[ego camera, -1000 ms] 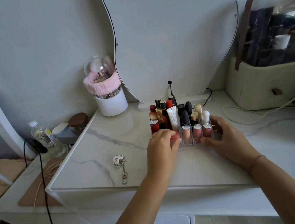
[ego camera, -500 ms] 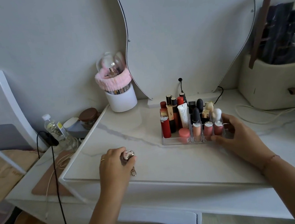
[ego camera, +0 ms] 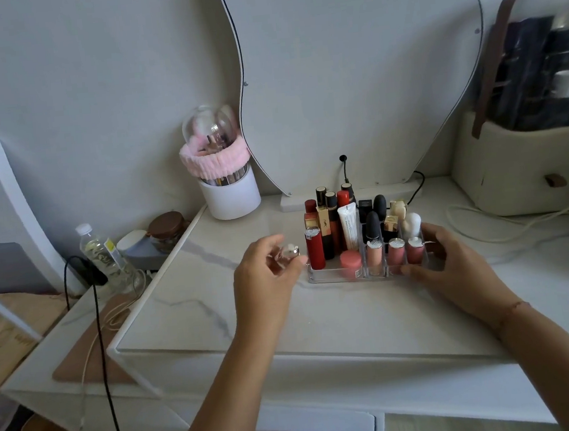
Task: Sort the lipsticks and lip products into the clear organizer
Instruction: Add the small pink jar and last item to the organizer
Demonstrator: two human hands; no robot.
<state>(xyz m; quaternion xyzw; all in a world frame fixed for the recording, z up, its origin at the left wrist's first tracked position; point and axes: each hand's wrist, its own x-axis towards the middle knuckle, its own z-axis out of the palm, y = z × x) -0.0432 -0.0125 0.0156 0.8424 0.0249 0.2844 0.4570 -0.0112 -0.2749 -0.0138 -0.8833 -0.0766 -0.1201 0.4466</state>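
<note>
**Last Little Lip Charm Headed for the Clear Box**

The left hand (ego camera: 264, 272) pinched a small shiny silver-and-pink lip charm (ego camera: 289, 251) in its fingertips, just beside the clear plastic organizer (ego camera: 329, 275). The right hand (ego camera: 452, 262) curled around the organizer's right end, bracing it, holding nothing else. To do well, she probably needed a free slot near the tall red lipstick (ego camera: 314, 249) and a gentle drop. The charm looked blurry; its chain was hidden. Free slots were hard to see.
</note>
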